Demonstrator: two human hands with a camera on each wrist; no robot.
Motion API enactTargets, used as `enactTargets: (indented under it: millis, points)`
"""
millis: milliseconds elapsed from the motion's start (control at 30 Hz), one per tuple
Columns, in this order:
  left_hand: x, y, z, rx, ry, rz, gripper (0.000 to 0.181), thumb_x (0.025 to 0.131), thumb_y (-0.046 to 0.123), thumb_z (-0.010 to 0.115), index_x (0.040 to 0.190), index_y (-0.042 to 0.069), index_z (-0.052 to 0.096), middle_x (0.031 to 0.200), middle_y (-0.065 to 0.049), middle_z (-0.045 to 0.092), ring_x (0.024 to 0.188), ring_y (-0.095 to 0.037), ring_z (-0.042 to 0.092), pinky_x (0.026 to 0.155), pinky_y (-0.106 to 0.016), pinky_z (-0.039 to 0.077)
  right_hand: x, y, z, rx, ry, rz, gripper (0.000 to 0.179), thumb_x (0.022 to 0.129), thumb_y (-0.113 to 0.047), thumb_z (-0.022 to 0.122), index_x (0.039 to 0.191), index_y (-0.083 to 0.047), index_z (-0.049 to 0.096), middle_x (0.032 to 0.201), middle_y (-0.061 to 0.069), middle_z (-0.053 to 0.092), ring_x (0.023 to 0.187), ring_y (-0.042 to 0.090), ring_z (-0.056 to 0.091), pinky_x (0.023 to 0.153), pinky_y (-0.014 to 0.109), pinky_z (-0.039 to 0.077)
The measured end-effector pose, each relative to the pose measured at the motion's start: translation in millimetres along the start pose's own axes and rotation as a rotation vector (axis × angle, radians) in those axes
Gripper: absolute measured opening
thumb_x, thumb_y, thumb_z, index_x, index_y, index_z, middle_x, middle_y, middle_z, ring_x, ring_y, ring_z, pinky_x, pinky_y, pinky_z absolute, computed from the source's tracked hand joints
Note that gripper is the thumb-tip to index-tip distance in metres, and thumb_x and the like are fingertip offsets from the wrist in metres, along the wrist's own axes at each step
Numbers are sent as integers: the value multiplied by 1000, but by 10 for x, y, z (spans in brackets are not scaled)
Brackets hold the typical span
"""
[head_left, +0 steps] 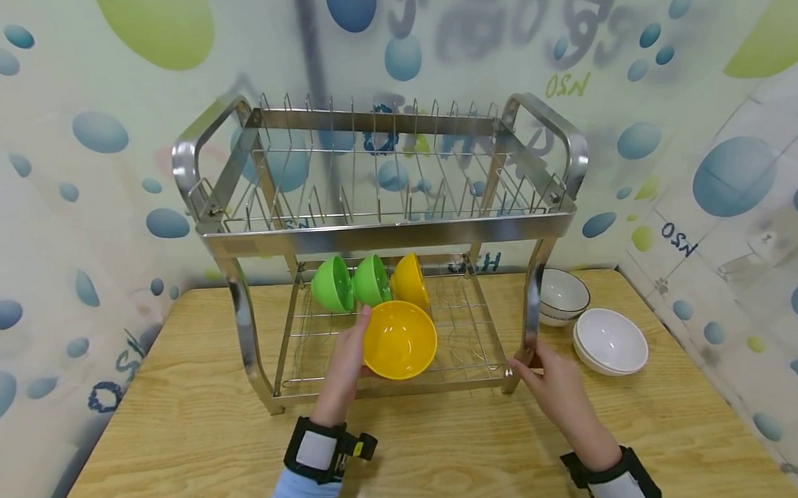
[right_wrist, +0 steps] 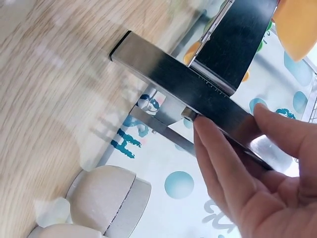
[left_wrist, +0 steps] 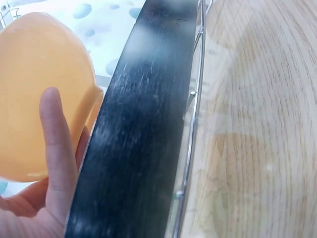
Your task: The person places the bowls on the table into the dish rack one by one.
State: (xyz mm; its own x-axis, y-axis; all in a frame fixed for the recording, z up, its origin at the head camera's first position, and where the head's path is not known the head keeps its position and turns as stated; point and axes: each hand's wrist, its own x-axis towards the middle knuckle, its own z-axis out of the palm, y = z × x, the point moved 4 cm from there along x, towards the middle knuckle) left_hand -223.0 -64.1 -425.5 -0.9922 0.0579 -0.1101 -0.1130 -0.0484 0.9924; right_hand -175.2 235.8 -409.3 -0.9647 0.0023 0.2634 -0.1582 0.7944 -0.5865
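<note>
My left hand grips a yellow bowl by its side, its mouth tilted toward the head camera, over the front of the dish rack's lower shelf. In the left wrist view, the thumb and fingers lie along the bowl's outer wall. Behind it on that shelf, two green bowls and another yellow bowl stand on edge in a row. My right hand pinches the front right leg of the metal dish rack near its foot; in the right wrist view thumb and fingers lie on opposite sides of the leg.
White bowls stand to the right of the rack, with a dark-rimmed white bowl behind them. The rack's upper tier with wire dividers overhangs the lower shelf. A patterned wall rises behind the wooden table.
</note>
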Motion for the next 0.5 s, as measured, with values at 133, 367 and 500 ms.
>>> enactTargets:
  millis: [133, 367, 500]
  points:
    - [-5, 5, 6, -15, -17, -15, 69, 94, 64, 31, 120, 7, 60, 94, -10, 67, 76, -19, 67, 64, -41, 58, -2, -11, 6, -11, -1, -24, 17, 86, -13, 70, 92, -7, 55, 80, 6, 66, 86, 27, 69, 70, 40, 58]
    - [-86, 118, 48, -34, -91, -20, 54, 104, 44, 23, 126, 6, 54, 97, -10, 65, 78, -19, 66, 66, -45, 58, -2, -10, 14, -6, -12, -15, 15, 87, -12, 68, 91, -7, 54, 80, 6, 66, 87, 26, 69, 72, 41, 57]
    - [-51, 45, 56, -32, -82, -22, 54, 101, 49, 31, 126, 7, 55, 101, -13, 63, 82, -20, 65, 66, -45, 58, -2, -15, 15, -19, -15, -14, 15, 88, -13, 68, 91, -7, 54, 79, 5, 66, 85, 25, 70, 72, 41, 57]
